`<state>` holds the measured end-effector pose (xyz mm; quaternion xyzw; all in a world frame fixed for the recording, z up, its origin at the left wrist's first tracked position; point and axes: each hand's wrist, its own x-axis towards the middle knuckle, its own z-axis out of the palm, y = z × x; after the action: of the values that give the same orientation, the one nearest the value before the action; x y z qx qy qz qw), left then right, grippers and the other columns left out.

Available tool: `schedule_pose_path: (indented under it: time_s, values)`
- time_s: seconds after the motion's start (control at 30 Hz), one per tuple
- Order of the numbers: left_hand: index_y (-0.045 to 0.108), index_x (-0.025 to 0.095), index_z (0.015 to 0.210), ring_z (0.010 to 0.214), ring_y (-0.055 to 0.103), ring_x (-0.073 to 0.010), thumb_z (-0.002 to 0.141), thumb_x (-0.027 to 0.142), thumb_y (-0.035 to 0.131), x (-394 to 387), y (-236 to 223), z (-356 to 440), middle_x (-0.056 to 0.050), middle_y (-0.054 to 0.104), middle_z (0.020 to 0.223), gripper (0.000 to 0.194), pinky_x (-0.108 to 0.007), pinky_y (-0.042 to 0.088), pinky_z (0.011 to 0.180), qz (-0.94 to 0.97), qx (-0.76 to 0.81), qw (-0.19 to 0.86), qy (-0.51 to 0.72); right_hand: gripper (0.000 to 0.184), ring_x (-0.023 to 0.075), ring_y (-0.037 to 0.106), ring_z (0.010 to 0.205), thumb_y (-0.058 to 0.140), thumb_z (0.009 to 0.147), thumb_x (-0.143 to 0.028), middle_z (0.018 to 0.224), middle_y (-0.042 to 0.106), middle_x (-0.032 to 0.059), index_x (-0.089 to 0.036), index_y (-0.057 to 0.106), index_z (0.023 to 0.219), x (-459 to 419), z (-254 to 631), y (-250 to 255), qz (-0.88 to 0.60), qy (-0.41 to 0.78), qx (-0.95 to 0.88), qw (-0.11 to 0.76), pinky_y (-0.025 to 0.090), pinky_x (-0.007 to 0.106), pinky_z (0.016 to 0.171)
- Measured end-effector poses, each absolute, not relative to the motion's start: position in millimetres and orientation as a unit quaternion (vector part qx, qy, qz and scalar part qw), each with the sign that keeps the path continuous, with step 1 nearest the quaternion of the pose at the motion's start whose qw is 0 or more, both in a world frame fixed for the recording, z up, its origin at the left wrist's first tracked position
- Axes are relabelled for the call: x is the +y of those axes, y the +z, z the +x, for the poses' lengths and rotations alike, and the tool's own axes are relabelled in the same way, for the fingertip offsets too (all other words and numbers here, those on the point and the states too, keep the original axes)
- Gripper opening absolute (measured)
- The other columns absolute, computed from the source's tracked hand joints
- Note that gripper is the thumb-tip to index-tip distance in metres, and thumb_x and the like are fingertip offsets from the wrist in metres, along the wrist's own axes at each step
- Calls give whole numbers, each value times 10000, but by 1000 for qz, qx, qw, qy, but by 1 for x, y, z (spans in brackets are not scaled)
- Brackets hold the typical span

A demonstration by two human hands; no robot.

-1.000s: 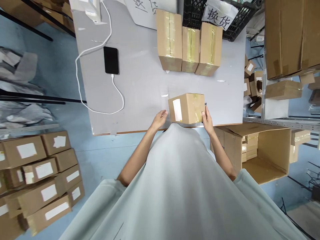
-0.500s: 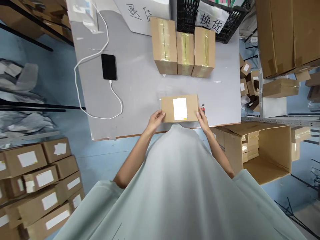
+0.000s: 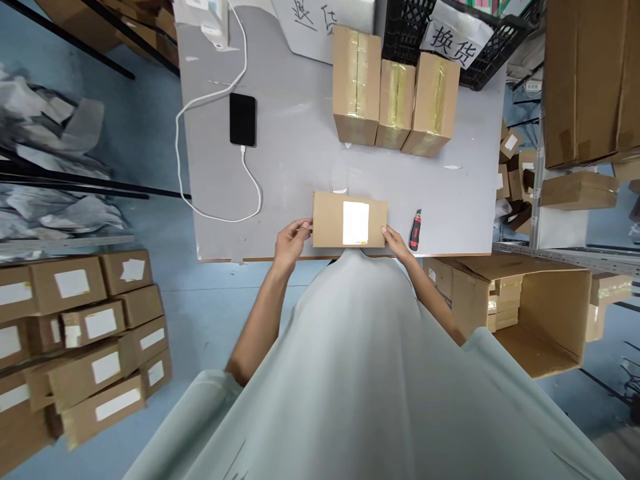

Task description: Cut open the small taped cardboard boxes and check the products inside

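A small cardboard box [image 3: 327,221] with a white label [image 3: 355,223] on its face is at the near edge of the grey table [image 3: 287,160]. My left hand [image 3: 292,241] grips its left end, thumb and fingers closed together. At the opposite end, my right hand [image 3: 395,241] pinches the lower right corner. A red and black utility knife [image 3: 415,231] lies on the table just right of my right hand.
Three taped boxes [image 3: 356,83] stand farther back, before a black crate [image 3: 400,30]. A phone [image 3: 243,120] on a white cable [image 3: 254,179] lies left. An open carton [image 3: 555,313] is at lower right; labelled boxes [image 3: 103,323] are stacked at left.
The box has moved left across the table and a little nearer to me, both hands going with it. The knife, mostly hidden before, now shows fully. My view has shifted.
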<state>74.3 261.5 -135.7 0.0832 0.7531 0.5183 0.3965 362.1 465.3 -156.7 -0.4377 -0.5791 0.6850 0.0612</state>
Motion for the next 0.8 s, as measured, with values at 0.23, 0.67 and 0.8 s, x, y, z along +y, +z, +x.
schedule_pose_path:
  time_s: [0.23, 0.67, 0.8]
  values:
    - [821, 185, 1152, 1371, 749, -367, 816, 748, 917, 293, -140, 79, -202, 835, 1330, 663, -494, 612, 1171, 17, 719, 494, 488, 1020, 324, 685, 1543, 568, 979, -951, 1644, 727, 186, -168, 695, 1620, 483, 386, -151, -520, 658, -543, 31, 523, 544, 1341]
    - [850, 164, 1318, 1297, 787, -412, 687, 786, 1003, 329, -92, 132, -178, 847, 1385, 899, -519, 673, 1089, 130, 663, 517, 526, 1217, 325, 193, 1852, 612, 967, -1000, 1975, 257, 48, -307, 270, 1907, 446, 345, -57, -469, 545, -682, 135, 178, 532, 1525]
    - [851, 172, 1380, 1226, 822, -399, 783, 741, 961, 326, -80, 130, -147, 838, 1425, 832, -540, 674, 1124, 150, 690, 472, 528, 1258, 309, 259, 1836, 548, 985, -1016, 1976, 254, 38, -299, 126, 1929, 449, 334, -57, -445, 558, -685, 146, 231, 504, 1518]
